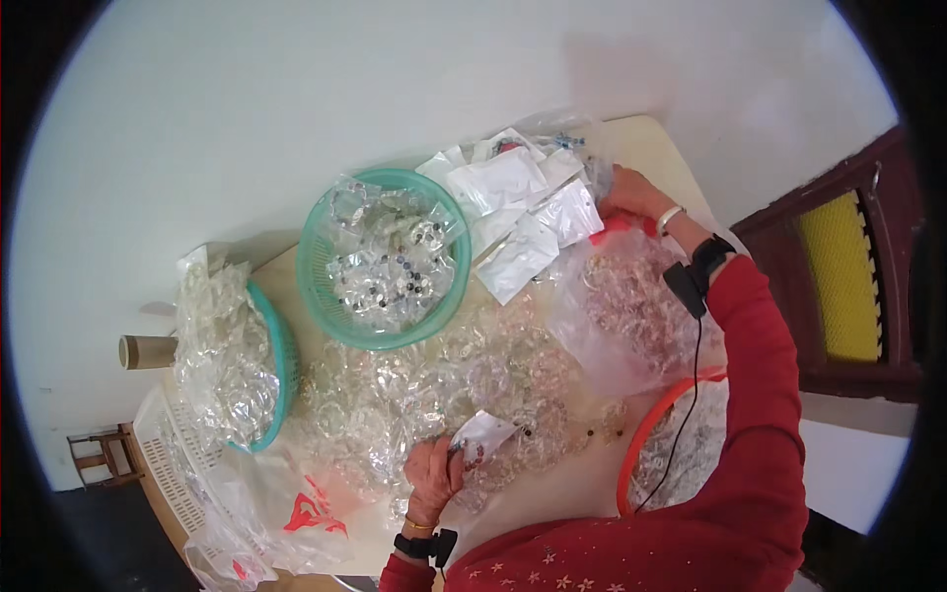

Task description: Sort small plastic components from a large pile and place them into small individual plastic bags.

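My left hand [432, 478] is closed on a small white packet [485, 434] with dark and reddish beads showing at its lower side. Under and around it, many clear-bagged beaded bracelets [395, 380] cover the table. My right arm stretches to the far right, where my right hand [636, 194] has its fingers curled at the edge of a clear plastic bag [597, 163]; what they grip is hidden. Just left of that hand lies a pile of flat white packets [498, 183]. Below it sits a big clear bag of pinkish beaded pieces [641, 306].
A round green basket [308, 266] of bagged bracelets stands at the back. Another green basket [286, 370], heaped with clear packets, is at the left. An orange-rimmed basin [634, 449] is near my right arm. A white plastic crate [163, 454] and crumpled bags lie front left.
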